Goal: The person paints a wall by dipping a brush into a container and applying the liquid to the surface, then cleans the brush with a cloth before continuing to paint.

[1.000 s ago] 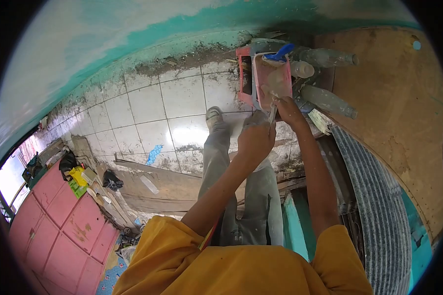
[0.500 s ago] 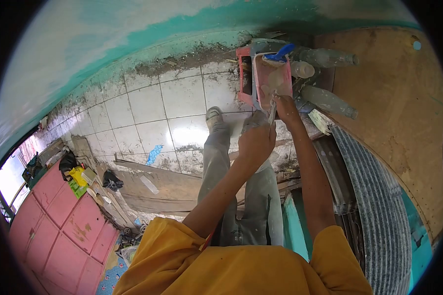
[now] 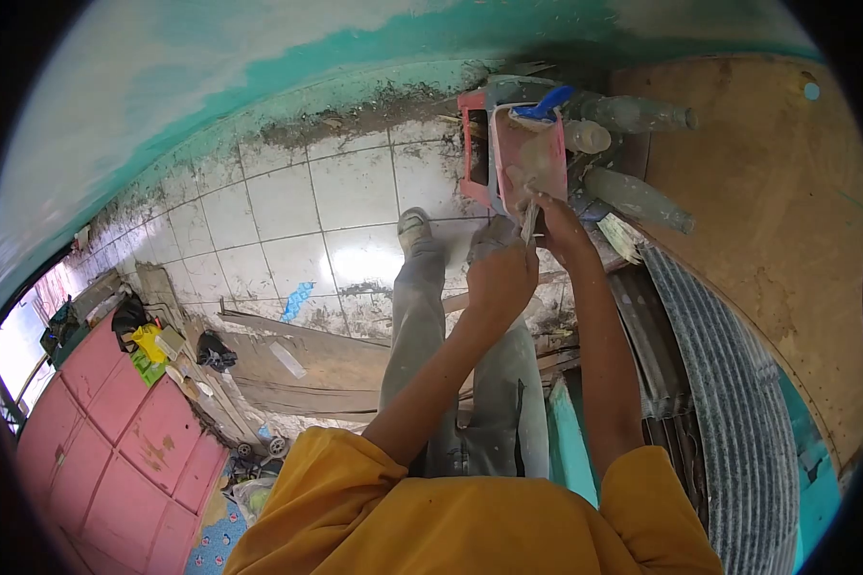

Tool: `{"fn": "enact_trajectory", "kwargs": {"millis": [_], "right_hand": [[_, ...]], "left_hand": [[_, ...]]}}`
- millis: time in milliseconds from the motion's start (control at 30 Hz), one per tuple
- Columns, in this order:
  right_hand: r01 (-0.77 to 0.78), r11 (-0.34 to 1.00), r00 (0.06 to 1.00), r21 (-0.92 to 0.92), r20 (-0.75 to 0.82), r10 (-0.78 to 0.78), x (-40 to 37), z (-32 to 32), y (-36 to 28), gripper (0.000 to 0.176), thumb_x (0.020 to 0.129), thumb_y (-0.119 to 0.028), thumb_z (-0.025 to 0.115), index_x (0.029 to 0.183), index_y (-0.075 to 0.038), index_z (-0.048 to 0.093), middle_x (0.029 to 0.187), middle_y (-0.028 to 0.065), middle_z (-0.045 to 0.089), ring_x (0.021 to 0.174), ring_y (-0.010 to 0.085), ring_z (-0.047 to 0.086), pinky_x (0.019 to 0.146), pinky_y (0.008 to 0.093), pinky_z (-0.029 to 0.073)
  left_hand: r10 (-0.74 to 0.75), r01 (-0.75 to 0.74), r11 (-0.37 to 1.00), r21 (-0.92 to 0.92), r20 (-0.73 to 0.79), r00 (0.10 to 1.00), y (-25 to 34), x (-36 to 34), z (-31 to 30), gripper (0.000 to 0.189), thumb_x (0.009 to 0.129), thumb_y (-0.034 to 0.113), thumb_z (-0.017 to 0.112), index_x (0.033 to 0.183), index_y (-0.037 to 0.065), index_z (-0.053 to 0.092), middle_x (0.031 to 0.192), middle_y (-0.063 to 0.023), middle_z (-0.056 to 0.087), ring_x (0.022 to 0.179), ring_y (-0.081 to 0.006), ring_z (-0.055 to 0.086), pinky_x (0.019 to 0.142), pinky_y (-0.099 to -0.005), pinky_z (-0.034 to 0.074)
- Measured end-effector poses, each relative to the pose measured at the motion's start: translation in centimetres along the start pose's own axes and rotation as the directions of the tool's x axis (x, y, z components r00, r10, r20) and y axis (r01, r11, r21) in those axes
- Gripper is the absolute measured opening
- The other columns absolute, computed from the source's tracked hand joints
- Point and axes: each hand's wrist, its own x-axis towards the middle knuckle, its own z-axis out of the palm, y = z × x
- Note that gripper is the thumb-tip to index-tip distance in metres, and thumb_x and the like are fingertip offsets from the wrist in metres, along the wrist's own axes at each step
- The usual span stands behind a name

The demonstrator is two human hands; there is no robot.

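Note:
My left hand (image 3: 501,281) is closed in a fist around a thin, putty-smeared scraper (image 3: 528,222) that points up toward the pink tub. Close beside it, my right hand (image 3: 559,228) has its fingers bent together at the scraper's upper end, by the tub's near edge; what they pinch is hidden. Pale paste coats the inside of the pink tub (image 3: 559,144). A blue-handled tool (image 3: 545,103) lies across its far end.
The tub rests on a pink stool (image 3: 473,144) near the wall. Glass bottles (image 3: 638,198) lie to its right, by a brown board (image 3: 738,192). Corrugated sheets (image 3: 729,383) lean at right. Wooden planks (image 3: 307,364) cross the tiled floor (image 3: 355,192); a pink cabinet (image 3: 115,412) stands left.
My right hand has drawn slightly down and nearer to me, with its wrist bent more toward the left hand. My left hand has barely moved.

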Motion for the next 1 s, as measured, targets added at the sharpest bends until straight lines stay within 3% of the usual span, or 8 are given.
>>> {"fn": "enact_trajectory", "kwargs": {"millis": [233,300,333,400,533,600,833,1000], "right_hand": [[0.078,0.956,0.979,-0.283,-0.159,-0.127,-2.0,0.7,1.2,0.047,0.089,-0.046,0.066,0.098,0.0,0.065,0.08,0.0089,0.064,0.07,0.0247,0.066,0.071,0.0363,0.053],[0.089,0.679,0.883,-0.728,-0.259,-0.393,-2.6,1.1,1.1,0.052,0.085,-0.046,0.07,0.095,0.004,0.064,0.08,0.0159,0.068,0.074,0.0306,0.068,0.073,0.0399,0.053],[0.088,0.68,0.883,-0.728,-0.26,-0.392,-2.6,1.4,1.0,0.052,0.085,-0.046,0.07,0.095,0.004,0.064,0.08,0.0159,0.068,0.074,0.0306,0.068,0.073,0.0399,0.053],[-0.022,0.598,0.831,-0.801,-0.347,-0.434,-2.7,1.7,0.9,0.048,0.084,-0.039,0.07,0.099,0.006,0.062,0.088,0.023,0.07,0.088,0.0402,0.068,0.08,0.0452,0.052],[0.063,0.616,0.764,-0.785,-0.359,-0.536,-1.8,1.2,2.2,0.044,0.084,-0.034,0.071,0.102,0.004,0.06,0.088,0.0216,0.07,0.088,0.039,0.068,0.081,0.0468,0.052],[0.089,0.552,0.683,-0.829,-0.353,-0.64,-1.2,0.9,2.8,0.041,0.083,-0.032,0.072,0.102,0.002,0.06,0.088,0.02,0.07,0.088,0.0388,0.068,0.081,0.0464,0.052],[0.099,0.567,0.676,-0.818,-0.363,-0.641,-0.4,0.6,3.3,0.03,0.086,-0.03,0.069,0.092,-0.001,0.062,0.084,0.0171,0.07,0.083,0.0384,0.068,0.078,0.0472,0.052],[0.192,0.639,0.674,-0.745,-0.372,-0.638,1.3,-0.1,4.6,0.029,0.088,-0.028,0.067,0.084,0.0,0.064,0.08,0.0176,0.069,0.078,0.0384,0.068,0.073,0.047,0.052]], "left_hand": [[0.091,-0.085,0.991,0.102,-0.046,0.995,-0.7,0.5,1.6,0.033,0.096,0.028,0.049,0.08,0.003,0.064,0.068,-0.0197,0.066,0.062,-0.0373,0.067,0.061,-0.0495,0.053],[0.114,-0.106,0.983,0.149,-0.05,0.992,-0.9,0.5,2.1,0.032,0.096,0.027,0.05,0.079,0.004,0.064,0.068,-0.0191,0.067,0.062,-0.0359,0.067,0.061,-0.0484,0.052],[0.129,-0.116,0.98,0.164,-0.073,0.989,-1.0,0.4,2.4,0.031,0.096,0.026,0.05,0.078,0.004,0.063,0.069,-0.0185,0.067,0.061,-0.0351,0.067,0.061,-0.0479,0.052],[0.146,-0.127,0.976,0.179,-0.094,0.985,-1.2,0.4,2.6,0.03,0.095,0.026,0.05,0.077,0.005,0.063,0.07,-0.0179,0.067,0.061,-0.0343,0.067,0.061,-0.0474,0.051],[0.157,-0.14,0.967,0.212,-0.066,0.985,-1.1,0.0,2.7,0.028,0.095,0.026,0.051,0.079,0.006,0.063,0.073,-0.0159,0.068,0.063,-0.0337,0.067,0.065,-0.0478,0.051],[0.178,-0.156,0.96,0.23,-0.078,0.981,-1.2,-0.2,2.8,0.028,0.095,0.026,0.052,0.079,0.005,0.062,0.073,-0.0155,0.068,0.063,-0.0334,0.067,0.065,-0.048,0.051],[0.189,-0.176,0.96,0.217,-0.038,0.981,-1.7,-0.4,3.7,0.027,0.095,0.025,0.051,0.08,0.005,0.061,0.07,-0.0146,0.067,0.062,-0.0326,0.067,0.065,-0.0482,0.05],[0.222,-0.203,0.958,0.202,-0.072,0.972,-1.6,-0.9,3.7,0.026,0.094,0.025,0.053,0.078,0.006,0.06,0.065,-0.0138,0.065,0.058,-0.0321,0.066,0.064,-0.0467,0.05]]}}
